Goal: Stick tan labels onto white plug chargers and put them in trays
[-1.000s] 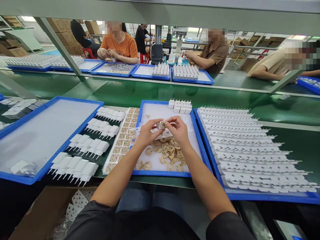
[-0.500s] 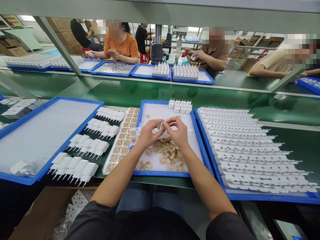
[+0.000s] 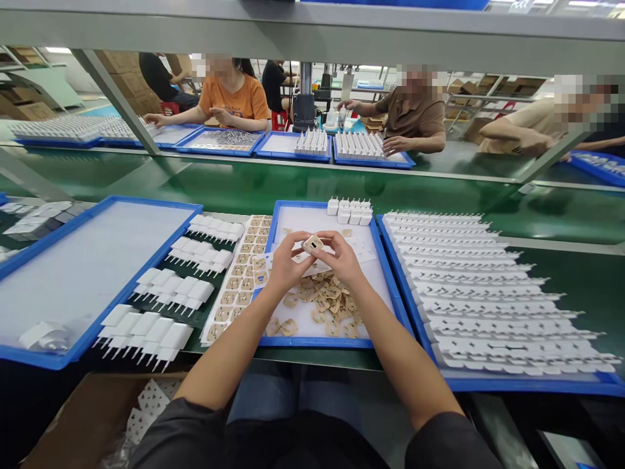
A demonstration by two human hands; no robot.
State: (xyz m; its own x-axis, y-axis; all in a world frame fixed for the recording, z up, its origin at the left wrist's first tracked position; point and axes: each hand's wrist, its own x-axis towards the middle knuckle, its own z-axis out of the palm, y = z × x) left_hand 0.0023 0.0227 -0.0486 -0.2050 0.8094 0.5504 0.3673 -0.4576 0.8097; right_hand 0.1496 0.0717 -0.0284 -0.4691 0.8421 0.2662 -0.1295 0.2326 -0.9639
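Observation:
Between both hands, above the middle tray, is a small white charger (image 3: 313, 244) with a tan face and a dark port slot turned up toward me. My left hand (image 3: 288, 262) pinches it from the left, and my right hand (image 3: 341, 258) grips its right side with thumb and fingers. Below my hands lies a pile of tan stickers (image 3: 334, 299) in the blue-rimmed middle tray (image 3: 322, 341). A sheet of tan stickers (image 3: 237, 270) lies left of that tray. A small group of white chargers (image 3: 350, 212) stands at the tray's back right.
A right tray (image 3: 532, 384) holds many rows of white chargers. More chargers (image 3: 146, 329) with prongs lie on the left, beside a left tray (image 3: 112, 241). A green belt (image 3: 234, 182) runs across behind, under a metal frame. Several people sit beyond it.
The charger has turned so its tan face and slot show. My right fingers have shifted around it. Across the belt, one person now reaches left and another has lowered a hand to a tray.

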